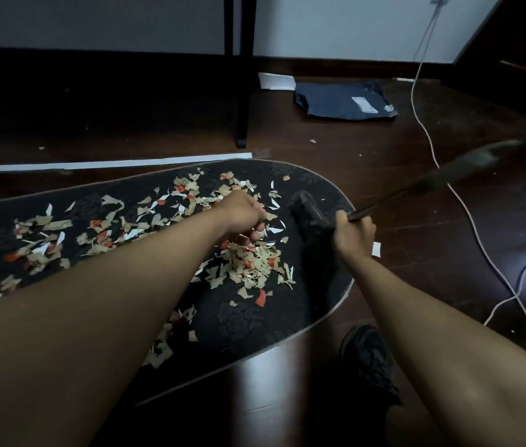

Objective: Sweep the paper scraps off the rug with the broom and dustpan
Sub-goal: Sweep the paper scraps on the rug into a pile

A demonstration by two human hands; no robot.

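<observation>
A dark rug [248,317] with a rose pattern lies on the dark wood floor, its rounded end at the right. Tan, white and red paper scraps [248,266] are strewn across it, thickest in a heap near the middle. My left hand [242,214] is over that heap, its fingers curled down into the scraps. My right hand [353,235] grips the thin handle of a broom [432,182], whose blurred bristle end points up and to the right, off the floor. A dark shape that looks like the dustpan [310,217] rests on the rug just left of my right hand.
A white cable [429,140] snakes over the floor on the right. A dark blue bag [345,100] lies near the wall, beside a black table leg [244,91]. A white strip [110,164] runs behind the rug. My dark shoe [368,359] is at the rug's near edge.
</observation>
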